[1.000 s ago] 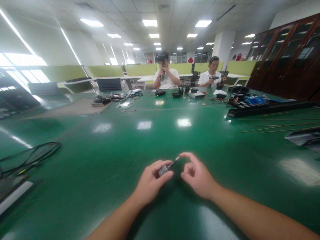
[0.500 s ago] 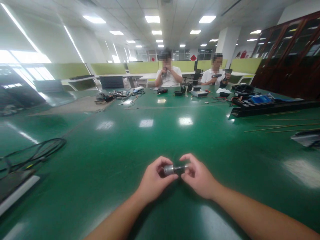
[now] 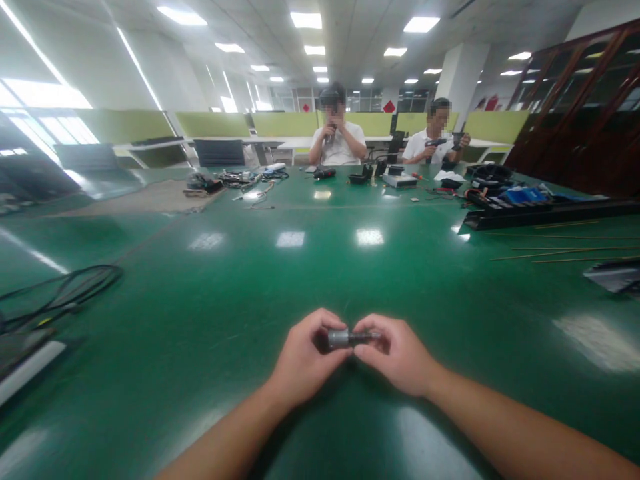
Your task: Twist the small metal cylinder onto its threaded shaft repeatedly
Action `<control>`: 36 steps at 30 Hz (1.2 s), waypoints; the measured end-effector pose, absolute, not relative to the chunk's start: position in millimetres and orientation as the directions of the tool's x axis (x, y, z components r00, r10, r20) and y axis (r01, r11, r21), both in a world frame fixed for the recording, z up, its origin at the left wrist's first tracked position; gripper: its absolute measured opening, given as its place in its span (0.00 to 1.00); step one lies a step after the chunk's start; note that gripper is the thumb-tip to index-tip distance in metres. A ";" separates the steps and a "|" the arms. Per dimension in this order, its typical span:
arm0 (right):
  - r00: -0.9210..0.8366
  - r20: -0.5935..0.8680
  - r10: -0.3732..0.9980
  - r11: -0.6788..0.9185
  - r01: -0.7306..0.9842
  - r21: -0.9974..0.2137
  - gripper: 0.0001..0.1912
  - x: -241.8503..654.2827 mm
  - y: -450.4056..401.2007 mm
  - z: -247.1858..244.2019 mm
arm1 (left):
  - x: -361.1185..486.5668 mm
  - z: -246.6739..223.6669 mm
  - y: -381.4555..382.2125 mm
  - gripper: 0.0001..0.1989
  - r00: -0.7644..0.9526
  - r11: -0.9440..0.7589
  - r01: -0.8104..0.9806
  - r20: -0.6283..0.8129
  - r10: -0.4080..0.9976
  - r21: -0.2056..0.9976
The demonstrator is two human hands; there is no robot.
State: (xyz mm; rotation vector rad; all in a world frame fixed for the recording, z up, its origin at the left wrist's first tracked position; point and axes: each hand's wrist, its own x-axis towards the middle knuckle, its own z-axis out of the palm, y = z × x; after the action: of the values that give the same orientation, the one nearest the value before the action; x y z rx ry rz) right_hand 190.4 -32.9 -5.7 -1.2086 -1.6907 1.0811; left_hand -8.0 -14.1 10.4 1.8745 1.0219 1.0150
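A small metal part [image 3: 339, 338] lies crosswise between my hands, a wide silver cylinder with a thinner dark shaft toward the right. Its exact kind is not clear. My left hand [image 3: 307, 353] grips the wide silver end, thumb below and fingers above. Around the shaft end curl the fingers and thumb of my right hand [image 3: 400, 350], with the forefinger near where the cylinder meets the shaft. My right fingers partly hide the shaft's tip. Both hands are just above the green tabletop [image 3: 280, 280].
Black cables [image 3: 95, 283] lie at the left beside a flat device [image 3: 30, 373]. Thin rods [image 3: 565, 250] and a long black channel [image 3: 545, 215] are at the right. Across the table sit two people [image 3: 340, 143], with a power drill [image 3: 325, 172] and electronics before them.
My right fingers have closed in around the shaft, and the forefinger has come down beside my left fingertips. The view has tilted slightly downward.
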 end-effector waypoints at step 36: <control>-0.258 0.145 0.955 0.220 0.291 -0.931 0.04 188.7 -34.4 -7.8 | -5.0 8.5 -15.1 0.10 0.351 -0.343 0.365 0.213 0.912 0.866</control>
State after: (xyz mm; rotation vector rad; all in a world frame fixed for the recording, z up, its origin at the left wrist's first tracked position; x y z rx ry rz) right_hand 188.7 -34.4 -7.8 -1.1732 -1.7064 1.0619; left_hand -5.0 -15.1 8.5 1.8776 1.1163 0.9403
